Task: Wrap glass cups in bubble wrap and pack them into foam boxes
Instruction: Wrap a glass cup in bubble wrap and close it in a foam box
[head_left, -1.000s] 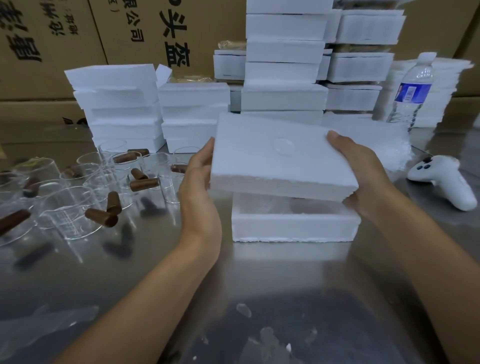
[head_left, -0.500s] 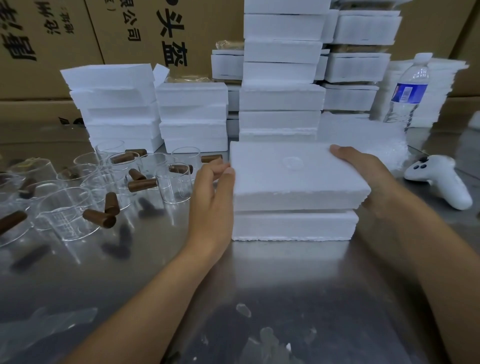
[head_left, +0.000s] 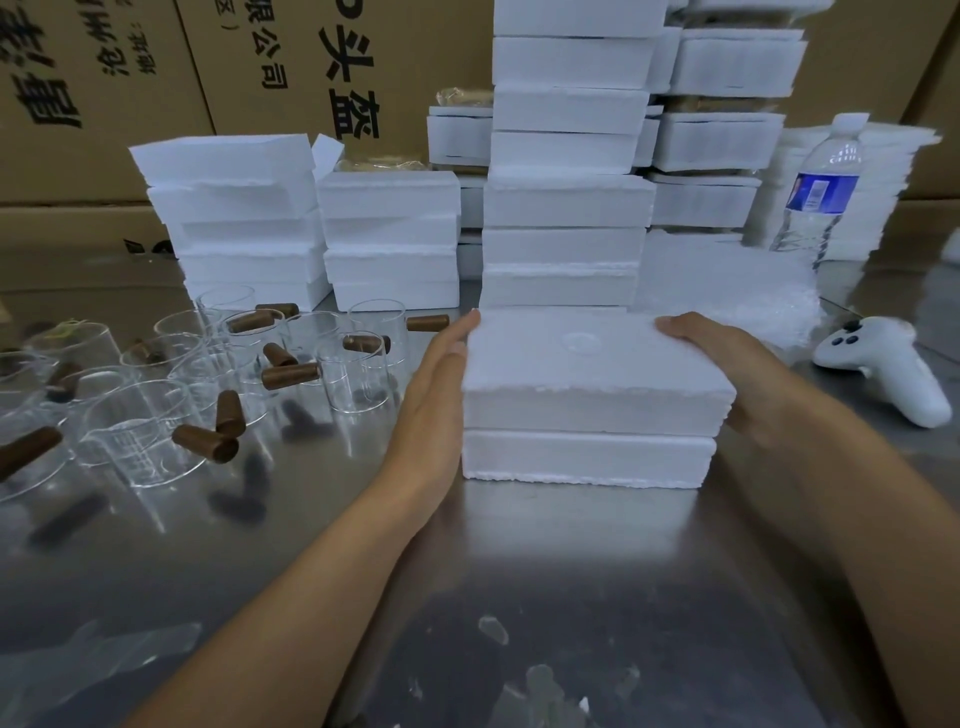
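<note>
Cartons behind read 头盔. At the middle of the bench, lid sits on box. Left hand presses flat against its left side, right hand grips its right end. Cups left, controller right.

The steel bench carries a closed foam box mid-bench. Cups stand toward the left edge and foam stacks along the far edge. Bubble wrap, a bottle and a controller lie toward the right.
</note>
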